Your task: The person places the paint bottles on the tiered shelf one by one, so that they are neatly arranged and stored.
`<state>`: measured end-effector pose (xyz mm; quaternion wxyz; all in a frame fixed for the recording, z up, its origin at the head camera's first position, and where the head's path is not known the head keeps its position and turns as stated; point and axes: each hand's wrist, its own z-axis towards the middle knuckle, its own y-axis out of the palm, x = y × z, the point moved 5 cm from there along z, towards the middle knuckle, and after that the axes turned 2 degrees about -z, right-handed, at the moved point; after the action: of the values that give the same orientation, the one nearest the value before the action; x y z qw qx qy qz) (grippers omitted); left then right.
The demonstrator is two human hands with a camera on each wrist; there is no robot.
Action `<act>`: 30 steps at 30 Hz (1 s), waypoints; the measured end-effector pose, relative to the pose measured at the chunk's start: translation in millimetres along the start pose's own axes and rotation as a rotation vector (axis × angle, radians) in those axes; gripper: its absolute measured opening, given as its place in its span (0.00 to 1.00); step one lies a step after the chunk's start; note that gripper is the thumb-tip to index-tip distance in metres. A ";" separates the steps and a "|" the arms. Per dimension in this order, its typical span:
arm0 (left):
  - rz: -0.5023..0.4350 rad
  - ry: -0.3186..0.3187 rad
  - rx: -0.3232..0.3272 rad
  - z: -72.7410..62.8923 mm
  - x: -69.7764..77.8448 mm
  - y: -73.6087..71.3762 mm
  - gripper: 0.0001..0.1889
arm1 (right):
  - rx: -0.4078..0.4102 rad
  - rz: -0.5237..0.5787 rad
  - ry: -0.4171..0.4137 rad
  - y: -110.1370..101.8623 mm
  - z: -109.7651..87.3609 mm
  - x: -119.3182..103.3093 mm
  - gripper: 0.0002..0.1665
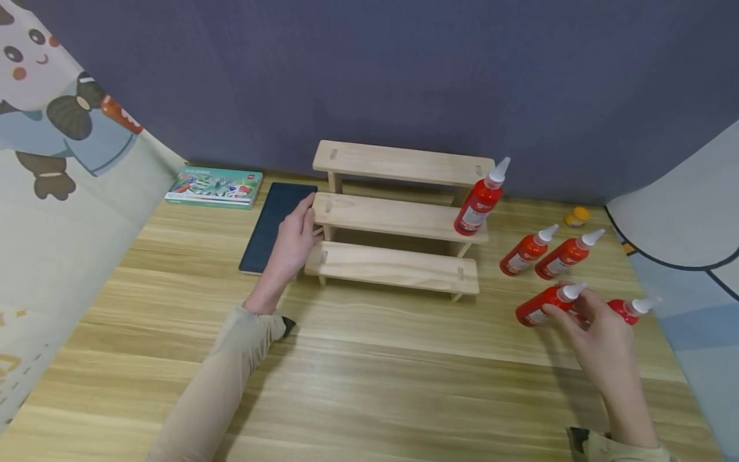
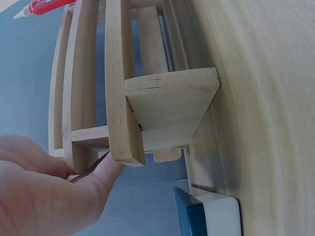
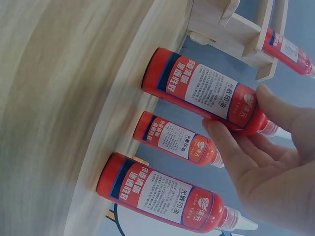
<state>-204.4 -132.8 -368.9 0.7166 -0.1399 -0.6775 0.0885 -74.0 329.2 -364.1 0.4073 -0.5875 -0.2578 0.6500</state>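
Note:
A three-step wooden display stand (image 1: 398,215) stands before the dark wall. At its left end, my left hand (image 1: 292,240) grips the edge of the middle step, as the left wrist view also shows. One red ink bottle (image 1: 478,208) with a white nozzle cap stands on the right end of the middle step. My right hand (image 1: 603,333) holds another red bottle (image 3: 202,91) near its top between thumb and fingers. Two more red bottles stand just behind it, a nearer one (image 1: 522,255) and its neighbour (image 1: 562,258). A further red bottle (image 1: 626,311) is partly hidden behind the right hand.
A dark flat slab (image 1: 268,224) lies left of the stand, under the left hand's side. Farther left is a green illustrated box (image 1: 215,186). A small yellow-capped jar (image 1: 577,216) stands at the back right. Printed panels flank the wooden table (image 1: 369,385).

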 end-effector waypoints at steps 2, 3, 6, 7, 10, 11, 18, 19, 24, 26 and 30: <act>-0.006 0.000 -0.002 0.0 0.1 0.2 0.28 | 0.001 0.000 0.008 0.2 0.0 0.0 0.28; -0.009 0.000 -0.002 0.0 0.1 0.3 0.28 | 0.000 0.001 0.013 0.4 0.0 0.0 0.28; -0.012 0.002 0.000 0.0 0.2 0.5 0.28 | 0.007 -0.003 0.012 0.4 0.4 -1.0 0.28; -0.012 0.003 0.000 -0.1 0.2 0.6 0.28 | 0.011 -0.004 0.007 0.1 0.7 -1.7 0.28; -0.014 0.006 0.000 0.0 0.1 0.9 0.28 | 0.038 -0.002 -0.019 -2.3 1.9 -5.2 0.27; -0.015 0.007 0.000 0.1 0.0 0.9 0.28 | 0.049 0.001 -0.026 -3.4 2.5 -6.5 0.26; -0.010 0.010 0.005 0.4 -0.8 0.4 0.28 | 0.091 0.077 -0.070 -10.5 7.4 -19.7 0.27; -0.008 0.008 0.005 0.3 -1.0 0.3 0.28 | 0.095 0.085 -0.077 -11.3 7.9 -22.6 0.27; 0.002 0.004 0.007 0.2 -1.7 0.1 0.28 | 0.106 0.119 -0.088 -13.3 11.7 -36.6 0.29; 0.004 0.005 0.008 0.2 -1.5 0.1 0.28 | 0.107 0.127 -0.086 -13.8 13.2 -42.6 0.30; 0.004 0.004 0.009 0.2 -0.8 0.3 0.27 | 0.118 0.128 -0.092 -15.2 16.0 -54.9 0.29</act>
<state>-204.6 -132.7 -369.8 0.7185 -0.1381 -0.6754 0.0925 -87.4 294.0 -318.5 0.3865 -0.5471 -0.1995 0.7152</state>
